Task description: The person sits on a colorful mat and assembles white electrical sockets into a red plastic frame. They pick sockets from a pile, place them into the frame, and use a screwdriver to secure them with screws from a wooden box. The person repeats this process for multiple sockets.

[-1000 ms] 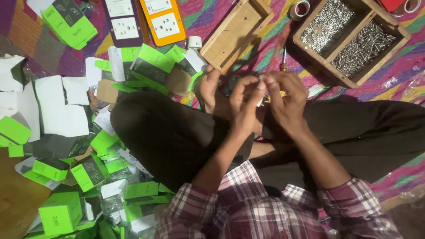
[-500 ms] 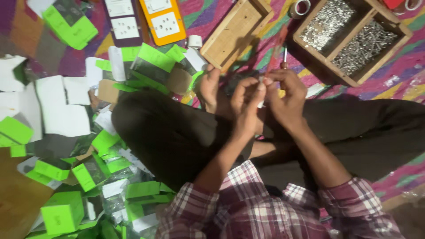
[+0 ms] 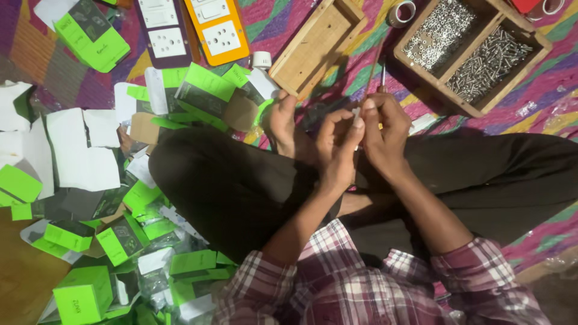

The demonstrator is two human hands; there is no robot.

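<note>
I sit cross-legged in dark trousers, and both hands meet over my lap. My left hand (image 3: 336,147) pinches a small white part (image 3: 356,114) at its fingertips. My right hand (image 3: 384,129) presses against it from the right, closed around a thin tool like a screwdriver (image 3: 383,75) whose shaft sticks up past the fingers. What lies between the palms is hidden. My bare foot (image 3: 282,120) rests just left of the hands.
A divided wooden box (image 3: 545,42) of screws and nuts sits at upper right, beside a tape roll (image 3: 402,13). A wooden tray (image 3: 316,48), an orange switch plate (image 3: 220,27) and a dark one (image 3: 162,30) lie above. Green and white cartons (image 3: 84,180) crowd the left.
Both hands stay pressed together over the lap. The fingers have shifted only slightly around the small part.
</note>
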